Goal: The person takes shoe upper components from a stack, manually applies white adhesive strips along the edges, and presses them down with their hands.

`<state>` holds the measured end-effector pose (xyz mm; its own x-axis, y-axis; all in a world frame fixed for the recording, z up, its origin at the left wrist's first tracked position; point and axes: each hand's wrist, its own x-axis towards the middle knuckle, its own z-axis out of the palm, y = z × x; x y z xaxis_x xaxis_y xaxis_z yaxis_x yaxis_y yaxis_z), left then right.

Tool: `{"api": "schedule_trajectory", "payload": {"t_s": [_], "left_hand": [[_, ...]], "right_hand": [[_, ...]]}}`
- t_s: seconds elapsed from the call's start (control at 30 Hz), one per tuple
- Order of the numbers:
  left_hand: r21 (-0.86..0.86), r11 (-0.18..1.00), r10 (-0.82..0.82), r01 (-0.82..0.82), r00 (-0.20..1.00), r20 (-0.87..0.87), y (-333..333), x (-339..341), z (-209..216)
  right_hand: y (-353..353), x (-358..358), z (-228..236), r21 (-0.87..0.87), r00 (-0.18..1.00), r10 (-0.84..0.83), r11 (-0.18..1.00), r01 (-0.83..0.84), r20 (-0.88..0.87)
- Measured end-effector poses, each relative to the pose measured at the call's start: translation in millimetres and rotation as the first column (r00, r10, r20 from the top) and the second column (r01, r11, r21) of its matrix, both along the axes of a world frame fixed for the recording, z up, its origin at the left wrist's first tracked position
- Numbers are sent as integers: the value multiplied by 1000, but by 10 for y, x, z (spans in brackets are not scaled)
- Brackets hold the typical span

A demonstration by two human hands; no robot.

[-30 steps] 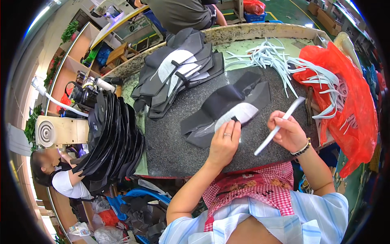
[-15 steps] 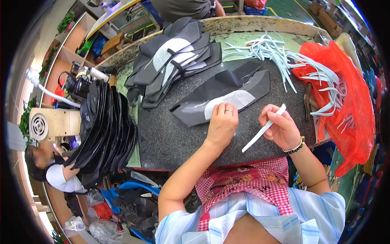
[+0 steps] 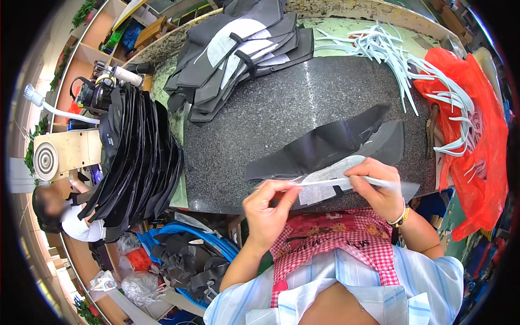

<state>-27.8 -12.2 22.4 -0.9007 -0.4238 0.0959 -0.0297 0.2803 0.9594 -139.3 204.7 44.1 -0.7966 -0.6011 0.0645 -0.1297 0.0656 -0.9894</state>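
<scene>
My left hand [image 3: 268,214] pinches one end of a thin white strip [image 3: 325,182], thumb against fingers. The strip's other part is gripped in my right hand [image 3: 379,192], which wears a beaded bracelet. It runs nearly straight between both hands, over the near edge of a dark foam-like cut piece [image 3: 325,143]. That piece lies folded or doubled on the speckled dark table top [image 3: 227,157] and bears a whitish oval patch [image 3: 319,195], partly hidden by the strip and my hands. Whether the strip touches the patch I cannot tell.
Similar dark pieces with white patches [image 3: 211,81] are heaped at the far left. Several pale strips [image 3: 379,51] lie at the far right, trailing onto a red plastic bag [image 3: 476,184]. At left stands a thick dark stack [image 3: 141,162]; a blue bin [image 3: 222,244] holds scraps below.
The cut piece has come nearer to me and to the right. My left hand has left the piece's patch and taken the strip's end, so both hands now hold it, stretched sideways.
</scene>
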Motion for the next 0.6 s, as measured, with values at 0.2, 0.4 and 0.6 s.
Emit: {"api": "schedule_trajectory", "payload": {"t_s": [0.2, 0.4, 0.6], "left_hand": [[200, 975, 50, -100, 970, 238, -170, 43, -166], [111, 983, 109, -145, 954, 278, -98, -43, -188], [-109, 987, 148, -117, 927, 345, 30, -128, -101]], "right_hand": [[-170, -148, -54, 441, 899, 137, 895, 68, -416], [-251, -246, -122, 498, 922, 154, 866, 48, -356], [-287, -285, -172, 598, 917, 201, 800, 50, -345]]}}
